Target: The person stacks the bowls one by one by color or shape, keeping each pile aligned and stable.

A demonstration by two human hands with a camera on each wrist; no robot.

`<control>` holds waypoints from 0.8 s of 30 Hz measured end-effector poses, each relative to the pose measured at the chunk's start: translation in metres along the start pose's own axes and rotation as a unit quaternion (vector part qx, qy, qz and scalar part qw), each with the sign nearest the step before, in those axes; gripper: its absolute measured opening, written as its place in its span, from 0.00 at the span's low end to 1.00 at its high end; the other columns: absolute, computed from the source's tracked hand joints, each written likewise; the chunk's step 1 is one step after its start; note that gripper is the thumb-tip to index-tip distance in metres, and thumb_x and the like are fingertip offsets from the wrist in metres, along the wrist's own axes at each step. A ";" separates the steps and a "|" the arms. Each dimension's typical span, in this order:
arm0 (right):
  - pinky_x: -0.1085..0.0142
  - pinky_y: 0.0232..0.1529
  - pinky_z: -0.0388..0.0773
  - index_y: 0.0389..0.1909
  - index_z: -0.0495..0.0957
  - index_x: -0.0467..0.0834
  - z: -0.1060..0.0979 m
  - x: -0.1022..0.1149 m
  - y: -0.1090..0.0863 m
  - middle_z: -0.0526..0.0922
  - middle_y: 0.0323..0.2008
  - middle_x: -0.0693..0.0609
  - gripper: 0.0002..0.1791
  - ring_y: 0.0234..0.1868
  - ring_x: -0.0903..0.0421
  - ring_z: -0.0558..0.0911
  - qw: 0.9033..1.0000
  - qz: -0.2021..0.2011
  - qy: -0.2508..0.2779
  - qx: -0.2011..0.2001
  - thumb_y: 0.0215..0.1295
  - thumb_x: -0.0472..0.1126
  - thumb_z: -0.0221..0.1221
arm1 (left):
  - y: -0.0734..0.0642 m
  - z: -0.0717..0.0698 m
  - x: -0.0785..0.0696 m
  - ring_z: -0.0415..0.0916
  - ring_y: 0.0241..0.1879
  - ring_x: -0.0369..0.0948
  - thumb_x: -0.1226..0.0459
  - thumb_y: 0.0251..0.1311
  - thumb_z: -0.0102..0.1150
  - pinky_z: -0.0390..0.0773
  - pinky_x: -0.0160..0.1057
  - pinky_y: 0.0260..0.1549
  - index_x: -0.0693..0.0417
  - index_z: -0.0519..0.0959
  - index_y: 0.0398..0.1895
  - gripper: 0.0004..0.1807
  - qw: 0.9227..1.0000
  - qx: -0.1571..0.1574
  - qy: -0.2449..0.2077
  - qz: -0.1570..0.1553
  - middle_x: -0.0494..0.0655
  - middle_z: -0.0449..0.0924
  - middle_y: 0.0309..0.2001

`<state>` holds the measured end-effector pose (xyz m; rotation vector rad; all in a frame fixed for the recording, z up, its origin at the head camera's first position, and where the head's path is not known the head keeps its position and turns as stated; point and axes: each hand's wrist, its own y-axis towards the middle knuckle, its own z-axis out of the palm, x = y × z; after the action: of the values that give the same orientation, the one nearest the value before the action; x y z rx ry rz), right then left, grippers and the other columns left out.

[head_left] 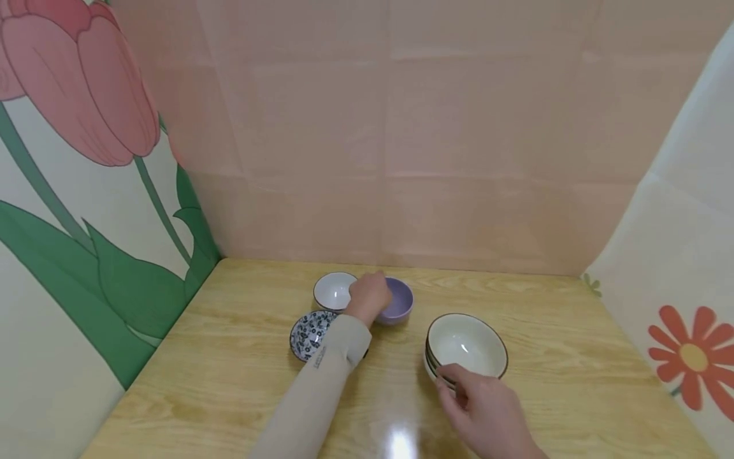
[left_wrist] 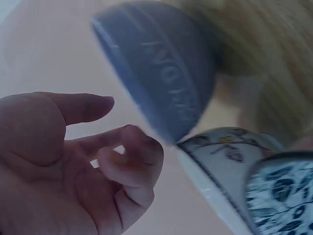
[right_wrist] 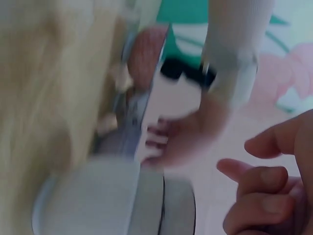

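Observation:
My left hand (head_left: pixel 369 296) is over the left side of a small purple bowl (head_left: pixel 402 303). In the left wrist view its thumb is extended and its fingers are loosely bent, with nothing held, beside the purple bowl (left_wrist: pixel 166 68). A white bowl (head_left: pixel 329 292) with a dark rim and a blue-patterned bowl (head_left: pixel 306 335) stand left of that hand, partly behind the hand and forearm. My right hand (head_left: pixel 490 411) is at the near left side of a stack of cream bowls (head_left: pixel 473 344). The right wrist view shows its loosely curled fingers (right_wrist: pixel 266 178) apart from the stack (right_wrist: pixel 93 200).
A blurred reddish bowl (right_wrist: pixel 146 58) shows in the right wrist view. The wooden table (head_left: pixel 562 370) meets a pink backdrop (head_left: pixel 378 159) at the back. A tulip-printed sheet (head_left: pixel 86 210) borders the left side, a flower-printed one (head_left: pixel 688 268) the right.

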<state>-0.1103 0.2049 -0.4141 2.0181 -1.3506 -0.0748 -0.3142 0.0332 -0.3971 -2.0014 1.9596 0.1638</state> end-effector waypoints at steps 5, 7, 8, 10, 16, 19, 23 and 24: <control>0.80 0.17 0.53 0.35 0.83 0.55 0.015 0.008 -0.006 0.59 0.16 0.76 0.08 0.16 0.77 0.57 0.995 -0.051 0.046 0.074 0.55 0.40 0.69 | 0.013 0.009 0.008 0.79 0.41 0.43 0.61 0.64 0.61 0.80 0.43 0.35 0.54 0.78 0.54 0.17 1.000 0.004 0.016 -0.019 0.50 0.81 0.43; 0.81 0.17 0.52 0.35 0.84 0.54 0.021 0.008 -0.007 0.60 0.15 0.76 0.07 0.16 0.78 0.57 0.992 -0.073 0.052 0.087 0.56 0.41 0.69 | 0.017 0.012 0.011 0.80 0.41 0.43 0.62 0.63 0.63 0.81 0.43 0.36 0.54 0.77 0.53 0.16 1.000 -0.006 0.019 -0.019 0.50 0.82 0.43; 0.82 0.17 0.51 0.35 0.84 0.54 0.024 0.009 -0.007 0.60 0.15 0.75 0.07 0.16 0.79 0.57 0.991 -0.083 0.053 0.090 0.56 0.41 0.69 | 0.018 0.013 0.012 0.80 0.41 0.43 0.63 0.62 0.63 0.81 0.44 0.36 0.55 0.78 0.52 0.15 1.000 -0.010 0.021 -0.018 0.50 0.82 0.42; 0.82 0.17 0.51 0.35 0.83 0.53 0.027 0.009 -0.008 0.60 0.15 0.75 0.06 0.16 0.79 0.57 0.990 -0.089 0.057 0.095 0.57 0.41 0.68 | 0.020 0.015 0.015 0.80 0.41 0.43 0.64 0.61 0.64 0.81 0.44 0.37 0.55 0.78 0.50 0.14 0.999 -0.020 0.024 -0.015 0.50 0.82 0.41; 0.80 0.17 0.54 0.36 0.84 0.51 0.030 0.007 -0.009 0.61 0.15 0.74 0.05 0.16 0.77 0.59 0.987 -0.062 0.078 0.128 0.59 0.41 0.66 | 0.020 0.018 0.018 0.81 0.37 0.42 0.63 0.57 0.69 0.80 0.43 0.37 0.55 0.79 0.44 0.13 0.998 -0.045 0.045 -0.019 0.47 0.82 0.36; 0.80 0.17 0.55 0.36 0.84 0.50 0.029 0.005 -0.009 0.62 0.15 0.74 0.05 0.16 0.77 0.59 0.986 -0.057 0.081 0.133 0.60 0.40 0.66 | 0.017 0.018 0.016 0.81 0.35 0.40 0.61 0.56 0.70 0.81 0.42 0.34 0.53 0.81 0.41 0.12 0.996 -0.051 0.064 -0.025 0.45 0.82 0.34; 0.78 0.17 0.57 0.37 0.84 0.49 0.028 0.000 -0.010 0.62 0.15 0.73 0.04 0.16 0.76 0.60 0.985 -0.039 0.089 0.142 0.61 0.39 0.65 | 0.012 0.018 0.011 0.80 0.33 0.40 0.59 0.56 0.69 0.80 0.41 0.29 0.52 0.83 0.37 0.09 0.995 -0.052 0.079 -0.029 0.44 0.83 0.32; 0.78 0.17 0.58 0.37 0.84 0.49 0.027 -0.001 -0.010 0.63 0.15 0.73 0.04 0.16 0.76 0.61 0.985 -0.033 0.092 0.144 0.61 0.39 0.65 | 0.010 0.018 0.010 0.80 0.32 0.40 0.59 0.56 0.69 0.79 0.41 0.28 0.52 0.84 0.36 0.08 0.995 -0.051 0.080 -0.030 0.44 0.83 0.32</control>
<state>-0.1142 0.1938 -0.4405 2.2445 -1.2344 0.2857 -0.3211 0.0291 -0.4184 -2.1971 2.0206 0.0930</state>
